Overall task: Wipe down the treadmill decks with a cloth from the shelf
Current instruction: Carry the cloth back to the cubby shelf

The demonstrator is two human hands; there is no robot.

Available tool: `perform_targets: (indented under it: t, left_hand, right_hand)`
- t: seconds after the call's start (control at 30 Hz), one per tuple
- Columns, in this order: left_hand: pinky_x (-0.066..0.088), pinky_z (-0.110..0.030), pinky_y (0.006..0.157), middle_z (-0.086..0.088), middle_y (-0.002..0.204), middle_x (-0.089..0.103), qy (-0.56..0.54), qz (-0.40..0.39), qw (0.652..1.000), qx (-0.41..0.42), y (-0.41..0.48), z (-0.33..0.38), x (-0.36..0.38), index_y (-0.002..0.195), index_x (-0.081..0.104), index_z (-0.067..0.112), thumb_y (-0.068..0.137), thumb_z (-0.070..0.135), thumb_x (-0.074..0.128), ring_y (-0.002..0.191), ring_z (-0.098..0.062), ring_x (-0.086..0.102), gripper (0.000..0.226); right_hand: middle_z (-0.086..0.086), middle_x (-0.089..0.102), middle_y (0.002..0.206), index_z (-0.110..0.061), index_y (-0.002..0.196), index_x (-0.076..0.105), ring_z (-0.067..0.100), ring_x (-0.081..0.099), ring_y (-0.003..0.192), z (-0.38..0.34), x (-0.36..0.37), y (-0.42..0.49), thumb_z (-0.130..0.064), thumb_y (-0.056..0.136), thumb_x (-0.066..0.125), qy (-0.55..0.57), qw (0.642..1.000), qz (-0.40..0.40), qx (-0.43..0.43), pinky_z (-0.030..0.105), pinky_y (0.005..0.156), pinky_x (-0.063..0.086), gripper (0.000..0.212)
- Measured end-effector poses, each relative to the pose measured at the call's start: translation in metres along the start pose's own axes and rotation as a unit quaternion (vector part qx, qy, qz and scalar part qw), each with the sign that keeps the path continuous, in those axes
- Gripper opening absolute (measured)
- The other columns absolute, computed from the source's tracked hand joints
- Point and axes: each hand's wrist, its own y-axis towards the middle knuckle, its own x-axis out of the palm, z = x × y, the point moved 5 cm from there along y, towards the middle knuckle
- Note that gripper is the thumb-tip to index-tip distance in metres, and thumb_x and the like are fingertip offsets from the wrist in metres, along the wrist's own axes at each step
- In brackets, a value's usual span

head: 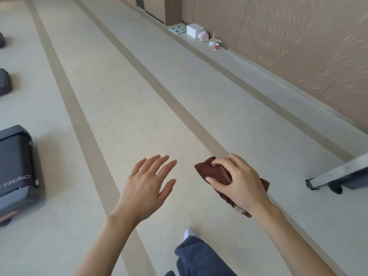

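1. The cloth (216, 172) is a folded, dark reddish-brown piece with a nubbly terry texture, held in the air over the floor (123, 100) at the lower right of the view. Its long axis runs on a diagonal from upper left to lower right, with the blunt folded end pointing up and left, towards the other hand.
2. The right hand (237, 182) grips the cloth from above, fingers curled over its top edge and thumb pressed along its near side; the far end of the cloth sticks out below the wrist.
3. The left hand (147, 184) holds nothing, its fingers straight and slightly spread, palm down, near the cloth but apart from it.
4. A treadmill (17, 170) with a dark matte belt and a rounded black plastic end cap sits at the left edge, well apart from the cloth.
5. The floor is smooth and pale with tan stripes; a grey metal frame leg (336, 174) stands at the right.
6. A white box (194, 30) and a small paper cup (216, 46) stand on a ledge by the wall.
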Motion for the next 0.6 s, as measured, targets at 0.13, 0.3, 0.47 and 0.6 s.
perform_targets:
  t: [0.13,0.3,0.47,0.6]
  left_hand:
    - [0.033,-0.04,0.106,0.0,0.134,0.054,-0.014,0.015,0.999,-0.026,0.063,-0.012,-0.002,0.133,0.052,0.022,0.093,0.045,0.028,0.125,-0.023,0.049,0.052]
    - [0.033,-0.041,0.107,0.0,0.135,0.053,-0.022,-0.008,0.999,-0.041,0.112,-0.032,0.008,0.133,0.051,0.022,0.092,0.047,0.026,0.126,-0.023,0.048,0.054]
    - [0.033,-0.041,0.107,0.0,0.134,0.055,-0.014,-0.033,0.999,-0.036,0.165,-0.071,0.018,0.132,0.053,0.023,0.092,0.047,0.025,0.126,-0.023,0.048,0.055]
    - [0.034,-0.042,0.107,0.0,0.134,0.055,-0.012,-0.036,0.999,-0.031,0.215,-0.114,0.015,0.132,0.053,0.022,0.091,0.047,0.025,0.126,-0.023,0.048,0.055]
  right_hand:
    - [-0.005,0.057,0.083,-0.019,0.095,0.067,0.013,0.058,0.077,0.019,0.006,0.062,-0.034,0.069,0.08,0.001,1.0,-0.008,-0.02,0.025,0.057,0.047,0.032]
    - [-0.006,0.058,0.086,-0.02,0.097,0.067,0.012,0.057,0.08,0.039,0.028,0.112,-0.036,0.07,0.079,0.019,0.999,-0.032,-0.017,0.025,0.059,0.048,0.033]
    - [-0.008,0.059,0.087,-0.022,0.097,0.066,0.011,0.058,0.08,0.054,0.06,0.169,-0.037,0.071,0.078,0.028,0.998,-0.053,-0.001,0.025,0.061,0.047,0.031]
    - [-0.008,0.059,0.089,-0.023,0.098,0.066,0.01,0.058,0.082,0.056,0.084,0.232,-0.038,0.072,0.077,0.032,0.998,-0.056,0.006,0.028,0.062,0.05,0.032]
